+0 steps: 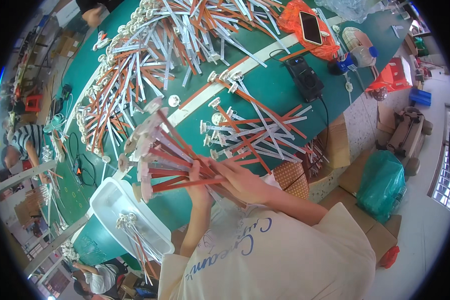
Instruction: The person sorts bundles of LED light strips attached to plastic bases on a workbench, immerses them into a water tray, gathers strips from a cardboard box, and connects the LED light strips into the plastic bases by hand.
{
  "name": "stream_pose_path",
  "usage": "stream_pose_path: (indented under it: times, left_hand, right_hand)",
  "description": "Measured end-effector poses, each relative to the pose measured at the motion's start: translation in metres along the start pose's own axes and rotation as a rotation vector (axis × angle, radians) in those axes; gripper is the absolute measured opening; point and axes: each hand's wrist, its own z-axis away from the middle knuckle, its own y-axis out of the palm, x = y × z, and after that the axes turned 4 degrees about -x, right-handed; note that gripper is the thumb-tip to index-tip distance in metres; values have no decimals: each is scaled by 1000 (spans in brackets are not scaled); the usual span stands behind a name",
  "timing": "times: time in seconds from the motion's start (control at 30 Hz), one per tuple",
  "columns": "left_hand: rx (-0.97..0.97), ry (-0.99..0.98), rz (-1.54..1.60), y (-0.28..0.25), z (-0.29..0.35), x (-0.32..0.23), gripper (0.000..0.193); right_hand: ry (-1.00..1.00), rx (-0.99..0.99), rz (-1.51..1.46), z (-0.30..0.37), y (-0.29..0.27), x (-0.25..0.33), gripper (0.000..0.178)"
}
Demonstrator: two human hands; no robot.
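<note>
ok so the left grip (pixel 199 186) and right grip (pixel 241 181) are both wrapped round a fat bundle of orange and silver strips with white heads (pixel 161 158), just right of the white tub (pixel 114 194). Smaller bunch (pixel 128 221) sits in that tub, and a huge pile (pixel 177 42) is beyond it on the green tabletop (pixel 265 72).

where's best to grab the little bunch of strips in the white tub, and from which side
Probably the strips right next to their clustered white heads, from above: they lie close together there, but fan out past the white tub's rim.
</note>
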Motion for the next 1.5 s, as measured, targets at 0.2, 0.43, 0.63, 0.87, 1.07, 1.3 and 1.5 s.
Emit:
stream_pose_path:
  times: [0.2,0.43,0.63,0.87,1.07,1.3,1.5]
  left_hand:
    - [85,-47,236,-8,-7,4,46]
    - [65,146,-55,-2,-13,-1,46]
    - [-11,94,63,-5,-20,-16,47]
    - [-57,101,88,-16,-26,-15,47]
    - [-90,88,-17,-14,-22,-14,44]
    - [-64,100,8,-20,-22,-7,45]
    - [-60,92,-4,-19,-20,-6,44]
  right_hand:
    - [107,103,-181,-17,12,-14,50]
    - [143,145,-283,-25,5,-14,55]
    - [181,-351,276,-40,-78,-80,31]
    - [214,-446,394,-35,-112,-145,17]
    - [261,-628,41,-34,-124,-125,13]
    - [207,-731,236,-28,-127,-113,14]
    - [45,-1447,-66,-19,-151,-126,15]
